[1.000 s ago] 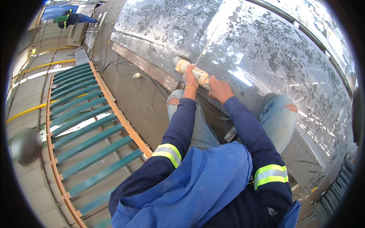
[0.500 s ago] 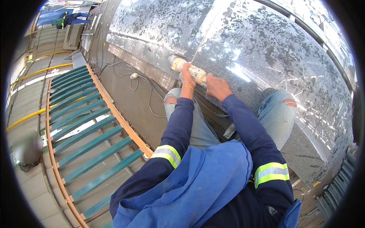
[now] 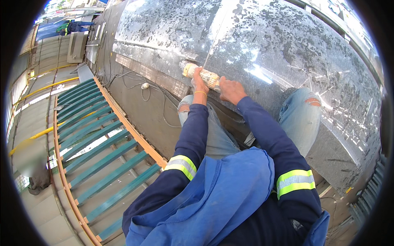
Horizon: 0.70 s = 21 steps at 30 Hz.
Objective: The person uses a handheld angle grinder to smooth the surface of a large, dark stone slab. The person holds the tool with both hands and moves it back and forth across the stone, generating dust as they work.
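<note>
Both my hands are wrapped round a dusty yellowish angle grinder [image 3: 210, 78]. My left hand [image 3: 200, 83] grips it behind the head, and my right hand [image 3: 232, 90] closes round its rear end. The grinder's head lies over the left edge of a large grey metal sheet [image 3: 262, 49], close to a straight seam; its disc is too small and blurred to make out. Dark blotches and bright scratches cover the sheet. My knees, in torn jeans, are bent on either side below the tool.
A frame with green slats and orange rails [image 3: 108, 135] stands on the left. Grey cables with a white connector [image 3: 145, 85] lie on the floor beside the sheet. A person in dark workwear [image 3: 76, 27] is at the far left. Green ribbed pieces [image 3: 375, 197] lie at the lower right.
The grinder and both hands have shifted slightly left, staying at the sheet's edge near the seam. My grip looks the same. The whole view has tilted a little.
</note>
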Tool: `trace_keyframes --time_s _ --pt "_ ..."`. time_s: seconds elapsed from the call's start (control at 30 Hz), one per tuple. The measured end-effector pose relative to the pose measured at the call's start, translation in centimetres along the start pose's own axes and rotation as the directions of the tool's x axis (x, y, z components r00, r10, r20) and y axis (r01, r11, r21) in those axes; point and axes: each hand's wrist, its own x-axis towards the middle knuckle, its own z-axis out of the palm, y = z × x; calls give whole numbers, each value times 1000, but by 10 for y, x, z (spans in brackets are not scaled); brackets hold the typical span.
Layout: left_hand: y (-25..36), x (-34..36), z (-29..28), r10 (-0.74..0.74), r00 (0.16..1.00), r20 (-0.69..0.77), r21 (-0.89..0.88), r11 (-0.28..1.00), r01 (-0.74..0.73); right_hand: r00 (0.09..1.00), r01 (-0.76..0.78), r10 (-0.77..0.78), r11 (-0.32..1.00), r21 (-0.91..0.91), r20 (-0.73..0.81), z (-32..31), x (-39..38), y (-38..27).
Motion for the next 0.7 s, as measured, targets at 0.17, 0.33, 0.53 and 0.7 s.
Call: trace_keyframes --time_s 0.17,0.33,0.53,0.7 --pt "-5 -18 6 37 999 -33 16 999 -36 1000 -27 27 1000 -7 8 -8 -14 0" --pt "-1 -9 2 33 999 -34 8 999 -32 999 -35 35 999 6 -5 -5 -8 -3" --pt "3 -7 8 -10 1000 10 44 999 10 999 -33 33 999 33 -1 -4 1 -2" --pt "-7 -10 6 10 1000 12 33 999 -11 1000 -6 6 1000 15 14 -8 -11 3"
